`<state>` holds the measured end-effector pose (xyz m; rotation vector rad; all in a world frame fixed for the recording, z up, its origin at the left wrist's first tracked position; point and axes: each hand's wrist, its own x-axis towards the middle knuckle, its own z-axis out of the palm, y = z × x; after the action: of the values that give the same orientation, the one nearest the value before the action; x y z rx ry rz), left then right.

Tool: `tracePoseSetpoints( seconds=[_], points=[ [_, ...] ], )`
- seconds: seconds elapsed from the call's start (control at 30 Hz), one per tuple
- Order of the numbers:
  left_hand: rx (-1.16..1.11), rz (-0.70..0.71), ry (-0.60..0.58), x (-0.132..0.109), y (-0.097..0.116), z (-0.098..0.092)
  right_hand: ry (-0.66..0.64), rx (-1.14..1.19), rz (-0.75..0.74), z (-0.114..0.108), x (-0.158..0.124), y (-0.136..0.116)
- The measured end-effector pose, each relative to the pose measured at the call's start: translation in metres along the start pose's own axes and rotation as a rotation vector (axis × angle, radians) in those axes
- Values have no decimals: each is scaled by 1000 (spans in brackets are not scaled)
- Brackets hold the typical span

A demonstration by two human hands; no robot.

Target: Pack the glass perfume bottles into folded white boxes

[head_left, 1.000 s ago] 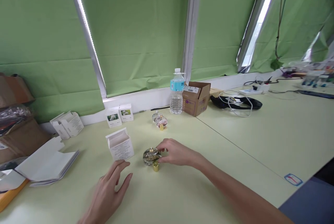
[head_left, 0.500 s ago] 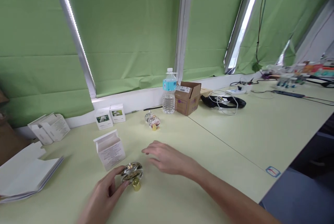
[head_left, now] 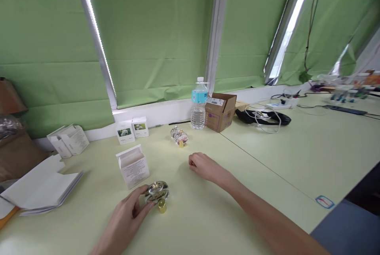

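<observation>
Right hand (head_left: pixel 205 166) has withdrawn, seemingly loosely fisted, while left hand (head_left: pixel 126 213) pinches glass bottle (head_left: pixel 157 192).

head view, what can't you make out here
In the head view:
Open white box: inside bottom hidden by its front wall; print too small to read.
Glass bottle: left side partly covered by the left hand.
Right hand: palm hidden by the curled hand itself.
Brown package: cut off by the left edge.
</observation>
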<state>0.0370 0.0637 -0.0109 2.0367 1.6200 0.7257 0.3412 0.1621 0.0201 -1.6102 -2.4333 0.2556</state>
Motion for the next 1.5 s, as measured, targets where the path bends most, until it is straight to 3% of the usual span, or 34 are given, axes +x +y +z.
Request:
tracePoseSetpoints(
  seconds=[0.13, 0.3, 0.47, 0.63, 0.87, 1.17, 1.5],
  points=[
    [0, 14, -15, -1, 2, 0, 39, 43, -67, -5, 0, -11],
    [1, 10, -26, -1, 1, 0, 105, 151, -195, -8, -7, -44],
    [-14, 28, -32, -1, 2, -1, 355, 481, -462, 4, -16, -82],
    [-29, 58, -20, -1, 5, -2, 460, 652, -462, 16, -22, -106],
    [-47, 68, -21, 0, 6, -1, 547, 649, -514, 24, -17, -112],
    [-38, 76, -17, -1, 6, -2, 567, 584, -587, 26, -15, -111],
    [-43, 81, -11, -2, 9, -4, 503, 559, -600, 22, -17, -114]
  ],
)
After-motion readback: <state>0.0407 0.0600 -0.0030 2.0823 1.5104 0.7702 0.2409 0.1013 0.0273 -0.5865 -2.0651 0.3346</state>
